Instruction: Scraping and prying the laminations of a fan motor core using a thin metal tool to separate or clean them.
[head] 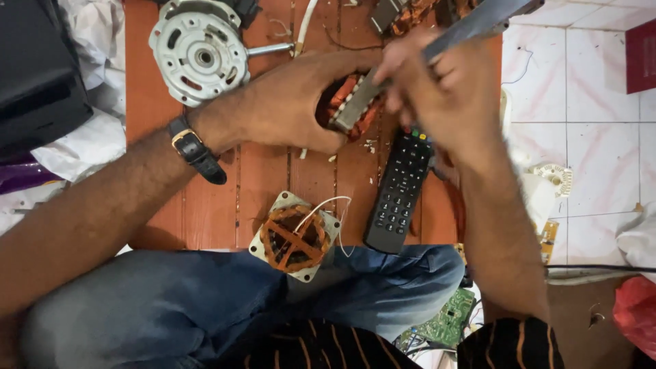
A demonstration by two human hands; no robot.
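My left hand, with a black wristwatch on its wrist, grips a motor stator wound with copper wire on the orange wooden board. My right hand holds a long flat grey metal tool whose lower end presses into the stator's windings. A second copper-wound stator in a square steel frame lies near my knees with white wires trailing from it. A black remote control lies under my right forearm.
A silver motor housing with a shaft sits at the board's far left. Black case and white cloth lie left. White tiled floor at right holds a small white part; a green circuit board lies by my leg.
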